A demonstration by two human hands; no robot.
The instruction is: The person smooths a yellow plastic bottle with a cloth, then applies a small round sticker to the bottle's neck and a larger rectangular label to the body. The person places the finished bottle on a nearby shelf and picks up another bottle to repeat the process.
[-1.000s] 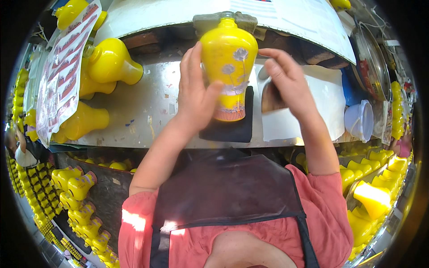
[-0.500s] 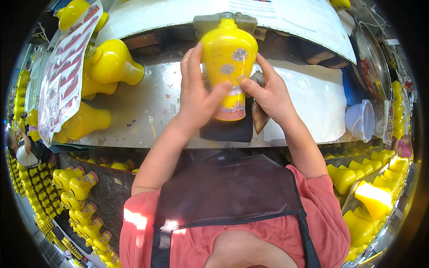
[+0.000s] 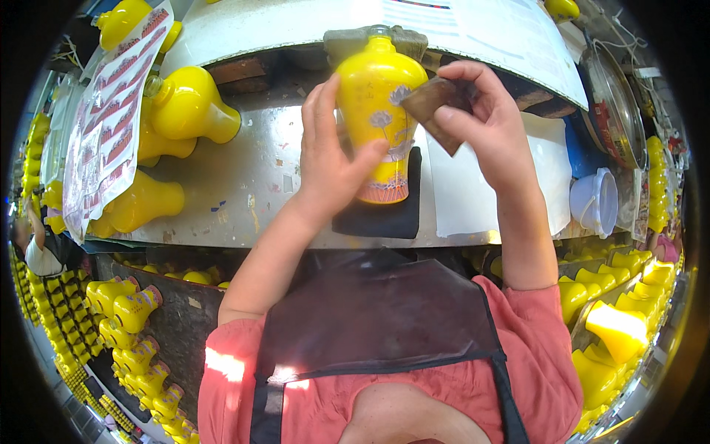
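A glossy yellow bottle [image 3: 376, 89] with grey flower decals and a pink patterned band at its foot lies on its side, neck pointing away from me. Its neck end rests on a grey-brown padded support [image 3: 340, 46], its foot over a black cloth [image 3: 377, 220]. My left hand [image 3: 325, 152] is wrapped along the bottle's left side, thumb across its front. In my right hand [image 3: 484, 111] is a thin, flat brown scraper [image 3: 436, 111], pinched between thumb and fingers. The scraper's edge is at the bottle's right side, by the upper flower; whether it touches cannot be made out.
Plain yellow bottles [image 3: 194, 103] lie at the left behind a hanging decal sheet [image 3: 122, 111]. On the right are a white paper sheet [image 3: 492, 185] and a small clear bucket [image 3: 595, 201]. Racks of yellow bottles [image 3: 603, 325] stand on both sides; another person [image 3: 43, 251] is far left.
My right hand has left the bottle's side and picked up the brown scraper from beside it, raising it to the bottle's upper right. My left hand stays on the bottle.
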